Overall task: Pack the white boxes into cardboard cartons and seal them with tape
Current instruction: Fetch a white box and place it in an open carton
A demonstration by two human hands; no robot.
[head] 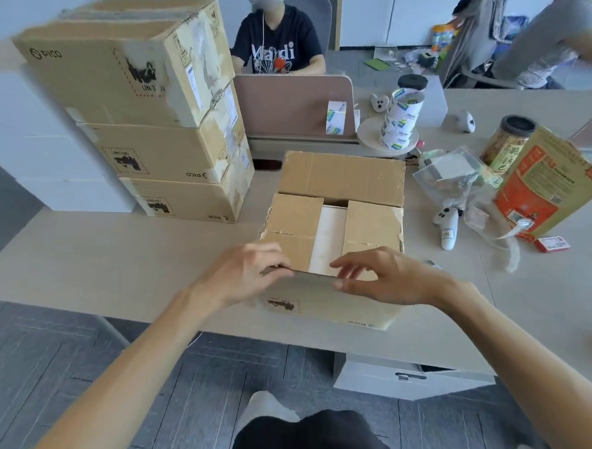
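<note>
— Pale desk [118, 254], and the carton [343, 311] stands at its front edge. Is it full?
— I think so. One white box [328, 236] shows in the gap between the two side flaps [292, 217], which are folded down. The far flap [340, 177] leans back, open.
— And the hands?
— Both are at the near flap [311, 278]. The left hand [245, 271] pinches its edge with curled fingers. The right hand [386, 274] has the thumb on the outer face and loosely bent fingers over the edge, just above the white box. Whether it really clamps, I cannot tell.
— How should one close it?
— Bring this flap down flat with both hands, fingers out of the gap, then the far one. Tape rolls [400, 119] stand behind, and closed cartons [167, 152] are stacked at the left.
</note>
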